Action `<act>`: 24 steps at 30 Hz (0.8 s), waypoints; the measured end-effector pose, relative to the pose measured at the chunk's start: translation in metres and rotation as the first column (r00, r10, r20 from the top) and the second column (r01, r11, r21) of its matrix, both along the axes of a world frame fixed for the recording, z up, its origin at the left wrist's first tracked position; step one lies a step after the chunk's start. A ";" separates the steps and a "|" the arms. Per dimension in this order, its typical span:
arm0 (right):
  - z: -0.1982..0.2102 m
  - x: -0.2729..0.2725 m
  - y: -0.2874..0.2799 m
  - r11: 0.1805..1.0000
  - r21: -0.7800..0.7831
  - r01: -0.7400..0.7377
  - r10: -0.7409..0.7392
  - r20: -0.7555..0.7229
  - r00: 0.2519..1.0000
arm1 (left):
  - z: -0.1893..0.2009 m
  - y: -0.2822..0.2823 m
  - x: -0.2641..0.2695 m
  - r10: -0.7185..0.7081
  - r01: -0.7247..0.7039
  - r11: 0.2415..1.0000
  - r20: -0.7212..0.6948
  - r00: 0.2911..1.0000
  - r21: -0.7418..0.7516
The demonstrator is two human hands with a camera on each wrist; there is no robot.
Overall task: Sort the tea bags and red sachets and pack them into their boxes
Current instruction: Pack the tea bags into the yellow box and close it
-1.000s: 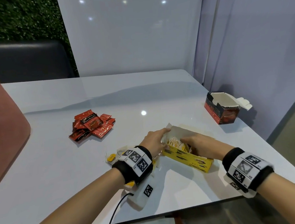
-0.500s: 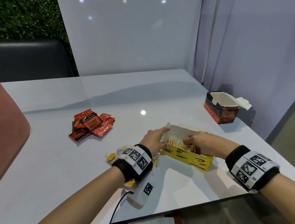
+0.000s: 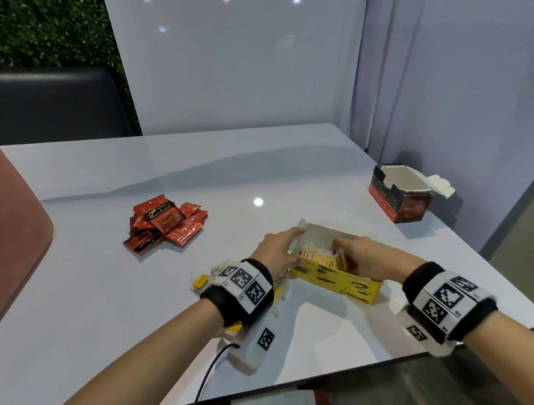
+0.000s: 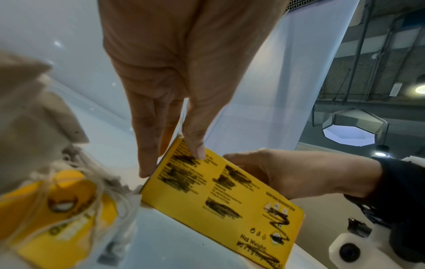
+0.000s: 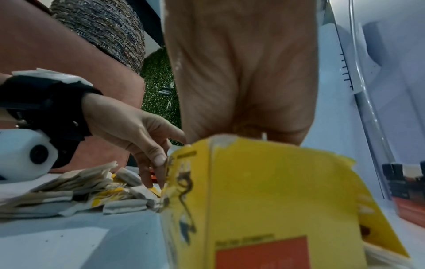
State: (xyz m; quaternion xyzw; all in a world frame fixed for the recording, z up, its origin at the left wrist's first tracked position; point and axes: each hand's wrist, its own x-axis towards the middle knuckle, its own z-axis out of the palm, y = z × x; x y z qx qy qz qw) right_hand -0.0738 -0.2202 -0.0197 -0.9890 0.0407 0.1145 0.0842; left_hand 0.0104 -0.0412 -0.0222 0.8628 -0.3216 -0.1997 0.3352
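A yellow tea box (image 3: 337, 280) lies open on the white table (image 3: 106, 297), with tea bags (image 3: 315, 254) standing inside. My left hand (image 3: 290, 244) pinches the box's left end, thumb on the printed front face (image 4: 218, 196), fingers on the end. My right hand (image 3: 341, 252) reaches down into the box among the tea bags; the box wall (image 5: 264, 191) hides its fingertips. Loose tea bags (image 5: 80, 187) with yellow tags (image 3: 200, 280) lie under my left wrist. Red sachets (image 3: 164, 224) form a pile at the left.
A red and black box (image 3: 401, 197) stands open near the table's right edge, flap hanging out. A reddish chair back (image 3: 3, 225) rises at the left. White partition walls (image 3: 246, 58) close off the back and right. A cable (image 3: 207, 378) hangs off the front edge.
My right hand has slid left along the box and dipped deeper among the tea bags. The left hand keeps its hold on the box's end.
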 end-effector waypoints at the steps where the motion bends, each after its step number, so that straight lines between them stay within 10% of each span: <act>1: -0.001 0.000 0.001 1.000 0.010 -0.005 0.005 -0.003 1.000 | 0.000 -0.001 0.000 0.000 0.000 1.000 -0.003 1.000 0.000; 15: 0.008 -0.007 0.007 0.978 0.196 0.074 -0.077 0.007 0.997 | 0.013 0.015 0.009 -0.064 0.062 0.998 -0.067 0.996 -0.019; 24: 0.030 -0.011 0.064 0.974 0.207 -0.093 0.000 0.409 0.913 | 0.026 0.134 0.021 0.066 -0.064 0.997 -0.065 0.996 0.036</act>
